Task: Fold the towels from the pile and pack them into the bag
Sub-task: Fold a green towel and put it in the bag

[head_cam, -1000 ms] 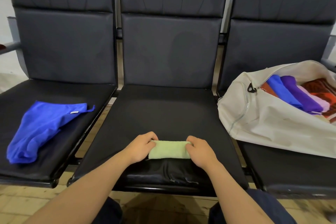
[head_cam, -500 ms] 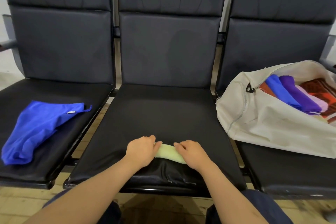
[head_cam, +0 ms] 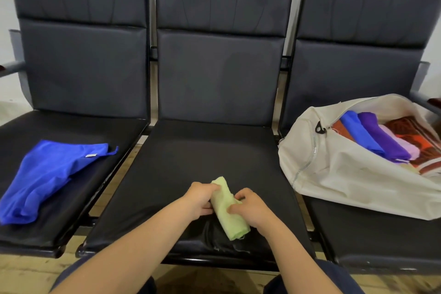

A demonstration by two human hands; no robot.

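A folded light green towel lies slanted near the front of the middle black seat. My left hand grips its upper left side, and my right hand holds its right side with curled fingers. A loose blue towel lies crumpled on the left seat. On the right seat an open cream bag holds folded towels in blue, purple, pink and orange-red.
Three black padded chairs stand joined in a row with tall backrests. The front edge of the middle seat is torn. Wooden floor shows below, and my knees are at the bottom of the view.
The green towel lay crosswise between my hands; both hands closed in on it, and it has turned to a slanted, near lengthwise position and rose slightly.
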